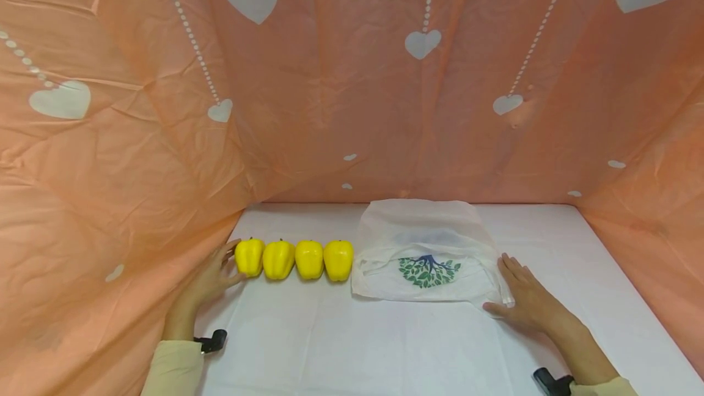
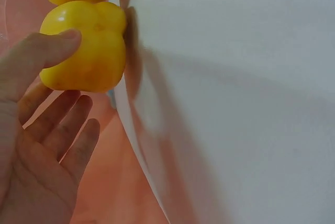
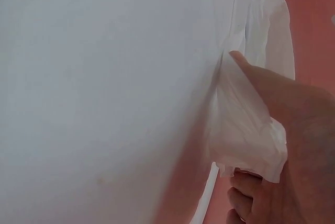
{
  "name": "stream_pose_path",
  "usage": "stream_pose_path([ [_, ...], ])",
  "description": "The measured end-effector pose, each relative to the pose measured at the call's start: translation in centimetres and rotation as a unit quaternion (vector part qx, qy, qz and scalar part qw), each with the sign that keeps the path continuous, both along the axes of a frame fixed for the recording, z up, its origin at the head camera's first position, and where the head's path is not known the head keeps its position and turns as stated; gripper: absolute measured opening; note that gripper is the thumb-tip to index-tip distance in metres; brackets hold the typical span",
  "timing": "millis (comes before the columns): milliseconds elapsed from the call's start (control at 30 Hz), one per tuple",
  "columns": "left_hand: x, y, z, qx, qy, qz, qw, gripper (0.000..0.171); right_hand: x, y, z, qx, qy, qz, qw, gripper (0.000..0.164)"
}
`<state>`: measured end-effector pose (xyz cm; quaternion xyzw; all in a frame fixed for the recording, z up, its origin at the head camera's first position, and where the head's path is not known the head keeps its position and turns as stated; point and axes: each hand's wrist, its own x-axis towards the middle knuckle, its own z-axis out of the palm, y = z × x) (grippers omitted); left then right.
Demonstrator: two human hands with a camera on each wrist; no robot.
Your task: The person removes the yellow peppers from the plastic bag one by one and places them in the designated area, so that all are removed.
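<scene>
Several yellow bell peppers (image 1: 310,260) stand side by side in a row on the white table. My left hand (image 1: 218,274) is at the left end of the row, its thumb and relaxed fingers touching the outermost pepper (image 1: 249,256). In the left wrist view the thumb (image 2: 55,50) lies on that pepper, with the other fingers spread below it. Right of the row lies a crumpled white bag (image 1: 379,283) printed with a green and blue tree. My right hand (image 1: 525,295) rests on its right edge with fingers extended; part of the bag (image 3: 243,130) covers some fingers in the right wrist view.
The white tabletop (image 1: 352,347) reaches from the near edge to an orange curtain (image 1: 352,90) with white hearts. That curtain also hangs along the left and right sides. A black wrist camera (image 1: 213,342) sits on the left wrist, another (image 1: 552,381) on the right.
</scene>
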<state>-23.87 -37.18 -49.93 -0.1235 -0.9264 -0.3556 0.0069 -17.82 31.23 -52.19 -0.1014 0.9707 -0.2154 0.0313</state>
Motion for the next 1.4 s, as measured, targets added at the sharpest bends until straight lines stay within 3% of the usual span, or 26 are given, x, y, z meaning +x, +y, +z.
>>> stream_pose_path([
  [133,0.2,0.0,0.0,-0.022,0.007,-0.002,0.9997,0.084,0.0,0.0,0.0,-0.002,-0.006,0.000,1.000,0.120],
  [400,0.4,-0.1,0.0,0.002,-0.020,-0.006,0.9998,0.083,-0.1,-0.1,0.3,-0.005,-0.017,-0.005,1.000,0.121],
  [1033,-0.5,-0.1,0.1,-0.023,-0.062,0.013,0.9978,0.092,-0.2,0.1,0.2,-0.001,-0.008,-0.002,1.000,0.120],
  [1233,0.0,0.3,0.8,-0.044,-0.066,0.027,0.9965,0.087,-0.1,0.1,0.2,-0.004,0.000,0.000,1.000,0.119],
  [1400,0.3,1.1,1.5,-0.055,-0.048,0.029,0.9969,0.082,0.0,0.0,0.2,-0.012,0.006,0.005,1.000,0.120],
])
